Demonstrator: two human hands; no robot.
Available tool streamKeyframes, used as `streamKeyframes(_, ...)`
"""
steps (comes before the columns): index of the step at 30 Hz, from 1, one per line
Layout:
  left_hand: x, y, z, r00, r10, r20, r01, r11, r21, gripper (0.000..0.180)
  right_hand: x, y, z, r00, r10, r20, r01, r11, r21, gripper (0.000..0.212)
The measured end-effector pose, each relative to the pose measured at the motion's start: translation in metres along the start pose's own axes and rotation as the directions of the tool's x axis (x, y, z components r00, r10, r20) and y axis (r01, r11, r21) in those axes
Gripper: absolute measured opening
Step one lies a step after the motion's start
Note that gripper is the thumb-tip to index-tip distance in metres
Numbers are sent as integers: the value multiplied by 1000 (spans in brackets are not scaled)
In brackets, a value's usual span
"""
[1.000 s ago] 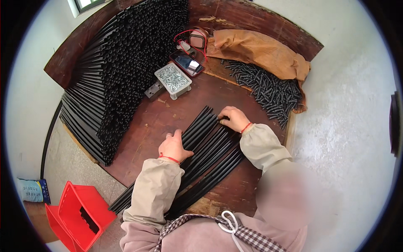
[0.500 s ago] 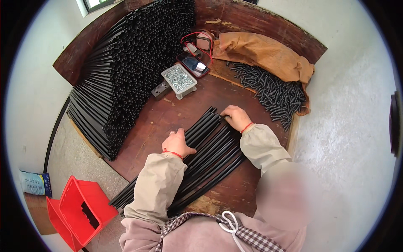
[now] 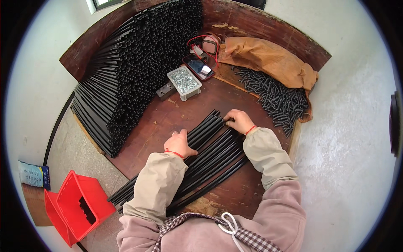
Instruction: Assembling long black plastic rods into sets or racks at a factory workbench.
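Note:
Two groups of thin black tubes [image 3: 205, 164] lie slantwise on the table in front of me, their far ends roughly side by side. My left hand [image 3: 179, 145] is closed over the left group, thumb across its top and the other fingers partly hidden. Beside the far ends of that group, my right hand [image 3: 239, 122] has thumb and fingertips pinched together. Whatever is between those fingertips is too small and dark to make out.
A tall stack of black tubes [image 3: 147, 63] fills the left back. A tray of metal screws [image 3: 184, 82], a metal block [image 3: 166, 90] and a phone [image 3: 198, 67] stand mid-back. Black ribbed pieces [image 3: 279, 103] lie beside brown cloth [image 3: 268, 54]. Red bins [image 3: 86, 195] stand lower left.
The whole view has shifted slightly. My left hand keeps its hold on the tubes, and my right hand stays by their far ends with its fingers pinched.

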State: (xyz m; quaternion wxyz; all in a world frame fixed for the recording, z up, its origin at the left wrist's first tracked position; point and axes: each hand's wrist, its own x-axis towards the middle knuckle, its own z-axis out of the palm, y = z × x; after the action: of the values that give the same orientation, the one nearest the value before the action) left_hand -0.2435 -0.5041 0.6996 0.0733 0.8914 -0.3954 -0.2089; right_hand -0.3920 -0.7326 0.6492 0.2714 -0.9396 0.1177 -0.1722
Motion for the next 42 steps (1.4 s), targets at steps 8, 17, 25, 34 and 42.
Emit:
streamKeyframes(8, -3, 2, -1, 1000, -23, 16, 23, 1000, 4, 70, 2, -3, -7, 986, 119, 114, -117, 993, -22, 20)
streamKeyframes(17, -2, 0, -1, 1000, -20, 13, 21, 1000, -15, 70, 2, -6, -1, 1000, 22, 3, -22, 1000, -5, 20)
streamKeyframes(25, 0, -3, 1, 1000, -17, 8, 18, 1000, -21, 71, 4, -2, 0, 1000, -2, -4, 2, 999, -46, 22)
streamKeyframes(34, -2, -2, 0, 999, -26, 23, 26, 1000, -16, 72, 1, -8, 9, 994, 93, -54, -86, 989, 124, 21)
streamKeyframes(42, 4, -3, -1, 999, -27, -28, 26, 999, -23, 73, 1, -4, 5, 992, 124, 12, -123, 990, -72, 19)
